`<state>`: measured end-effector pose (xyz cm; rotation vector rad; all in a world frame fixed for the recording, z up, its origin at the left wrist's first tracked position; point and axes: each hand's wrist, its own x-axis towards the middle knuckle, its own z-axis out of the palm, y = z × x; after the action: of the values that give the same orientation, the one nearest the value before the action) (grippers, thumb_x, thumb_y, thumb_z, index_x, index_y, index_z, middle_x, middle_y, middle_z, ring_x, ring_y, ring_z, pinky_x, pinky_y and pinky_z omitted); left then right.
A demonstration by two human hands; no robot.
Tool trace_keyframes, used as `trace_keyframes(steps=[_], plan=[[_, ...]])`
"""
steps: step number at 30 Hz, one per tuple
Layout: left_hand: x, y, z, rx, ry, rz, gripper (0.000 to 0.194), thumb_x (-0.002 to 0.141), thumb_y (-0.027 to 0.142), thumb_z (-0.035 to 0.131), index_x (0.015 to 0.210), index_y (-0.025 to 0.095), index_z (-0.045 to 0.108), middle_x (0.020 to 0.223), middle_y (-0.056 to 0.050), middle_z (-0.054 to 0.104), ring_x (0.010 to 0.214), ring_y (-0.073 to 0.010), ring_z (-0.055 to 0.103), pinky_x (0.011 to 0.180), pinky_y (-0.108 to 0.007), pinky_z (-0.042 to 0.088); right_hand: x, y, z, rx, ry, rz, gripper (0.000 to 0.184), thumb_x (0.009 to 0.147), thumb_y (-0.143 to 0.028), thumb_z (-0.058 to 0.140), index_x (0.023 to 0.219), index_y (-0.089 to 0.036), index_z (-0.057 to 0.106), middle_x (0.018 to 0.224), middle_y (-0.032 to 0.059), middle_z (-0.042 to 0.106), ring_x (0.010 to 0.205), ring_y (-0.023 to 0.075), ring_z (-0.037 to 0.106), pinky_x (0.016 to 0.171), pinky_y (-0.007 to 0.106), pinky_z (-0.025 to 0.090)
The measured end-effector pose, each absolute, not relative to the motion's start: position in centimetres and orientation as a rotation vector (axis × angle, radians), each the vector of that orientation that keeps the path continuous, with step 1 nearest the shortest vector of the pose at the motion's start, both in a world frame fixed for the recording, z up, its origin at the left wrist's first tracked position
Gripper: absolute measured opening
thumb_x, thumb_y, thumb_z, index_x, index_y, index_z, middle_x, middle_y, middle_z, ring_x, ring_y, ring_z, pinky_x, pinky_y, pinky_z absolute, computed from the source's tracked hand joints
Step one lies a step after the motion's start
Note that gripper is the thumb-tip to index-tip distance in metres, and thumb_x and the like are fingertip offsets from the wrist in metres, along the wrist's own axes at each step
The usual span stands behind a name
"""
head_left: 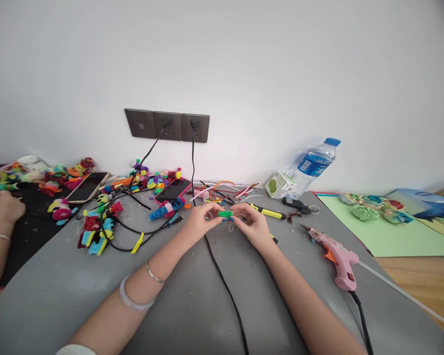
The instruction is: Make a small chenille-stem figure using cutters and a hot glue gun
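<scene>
A small bright green pipe cleaner piece (225,214) is pinched between both hands above the middle of the grey table. My left hand (203,220) holds its left end with thumb and fingertips. At its right end, my right hand (252,222) closes in a like pinch. Just below the fingertips shows a small clear object (231,226), too small to make out. Behind the hands lie loose pipe cleaners (237,191) in several colours and a yellow-and-black utility knife (268,212). The inner sides of the fingers are partly hidden.
A pink glue gun (340,259) lies right, its cord running to the front. A water bottle (314,165) leans near a small box (279,184). Fuzzy figures (96,229), phones (173,189) and black cables (222,276) lie left and centre. Another person's hand (2,212) is far left.
</scene>
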<state>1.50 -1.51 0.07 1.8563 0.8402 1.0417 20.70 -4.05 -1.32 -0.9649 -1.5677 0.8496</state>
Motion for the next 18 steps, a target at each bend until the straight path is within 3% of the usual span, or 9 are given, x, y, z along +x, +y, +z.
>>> trace_keyframes(steps=[9,18], plan=[[1.37,-1.36,-0.14,1.871,0.858,1.072,0.013,0.079,0.022,0.066,0.090,0.017,0.070,0.090,-0.005,0.074,0.078,-0.0171,0.066,0.068,-0.026,0.051,20.79,-3.85,-1.48,-0.953,-1.492,0.966,0.025,0.077,-0.042,0.075,0.080,-0.019,0.066,0.074,0.0016,0.064,0.060,0.0156,0.064,0.060,0.031,0.054],[1.60,-1.20,-0.64,1.669,0.775,1.097,0.022,0.076,0.028,0.070,0.094,0.016,0.067,0.093,-0.007,0.071,0.080,-0.0169,0.065,0.073,-0.029,0.054,20.72,-3.52,-1.53,-0.914,-1.432,1.049,0.028,0.074,-0.044,0.077,0.073,-0.019,0.064,0.072,0.0021,0.068,0.058,0.0145,0.064,0.058,0.030,0.054]])
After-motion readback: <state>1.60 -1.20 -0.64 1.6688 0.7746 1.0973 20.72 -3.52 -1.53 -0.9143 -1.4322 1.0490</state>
